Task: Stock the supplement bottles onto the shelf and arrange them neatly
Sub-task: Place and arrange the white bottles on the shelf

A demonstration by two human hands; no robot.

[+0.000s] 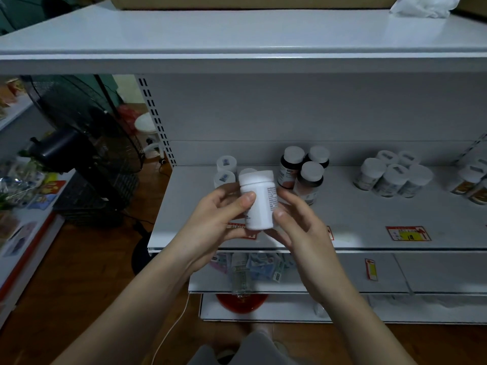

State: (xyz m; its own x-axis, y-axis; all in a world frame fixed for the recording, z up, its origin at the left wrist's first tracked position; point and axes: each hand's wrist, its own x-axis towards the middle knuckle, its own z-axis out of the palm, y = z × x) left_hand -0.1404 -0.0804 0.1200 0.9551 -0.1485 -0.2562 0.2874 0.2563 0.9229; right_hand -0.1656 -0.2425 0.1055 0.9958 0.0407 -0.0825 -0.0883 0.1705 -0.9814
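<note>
Both hands (left [210, 217], right [297, 227]) grip a smooth white plastic bottle [259, 204], upright above the glossy shelf [355, 214].

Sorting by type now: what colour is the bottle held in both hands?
White body and white cap, with small dark print on the label; the bottle shows best in the head view.

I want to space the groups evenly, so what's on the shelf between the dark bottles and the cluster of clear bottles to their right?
Nothing: in the head view, the shelf is bare between the dark bottles and clear bottles.
</note>
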